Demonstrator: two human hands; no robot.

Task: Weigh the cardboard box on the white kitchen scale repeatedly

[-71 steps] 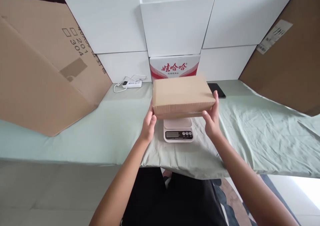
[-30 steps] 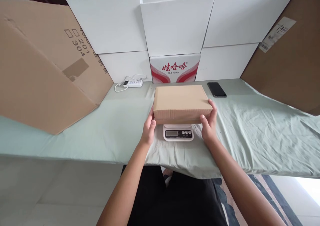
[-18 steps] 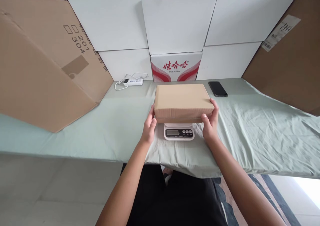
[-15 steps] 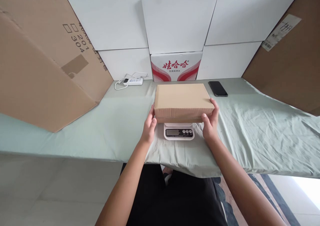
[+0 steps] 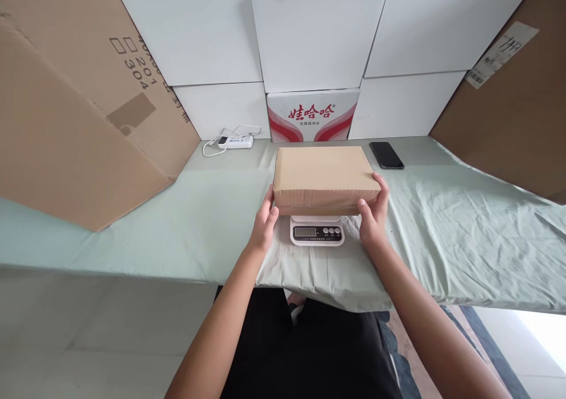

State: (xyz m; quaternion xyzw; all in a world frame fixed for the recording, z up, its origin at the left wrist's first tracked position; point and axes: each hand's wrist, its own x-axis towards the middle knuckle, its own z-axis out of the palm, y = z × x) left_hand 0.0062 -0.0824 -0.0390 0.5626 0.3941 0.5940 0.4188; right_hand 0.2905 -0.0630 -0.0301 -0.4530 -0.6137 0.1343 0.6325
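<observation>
At frame centre, the left hand and right hand clasp opposite ends of a cardboard box resting on a digital kitchen scale.

One brown box, one scale, one phone, one power strip, two hands.

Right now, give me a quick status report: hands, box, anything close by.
Left hand and right hand grip the box at its ends. Box flat over the scale. Phone just behind on the right, apart from the box.
</observation>
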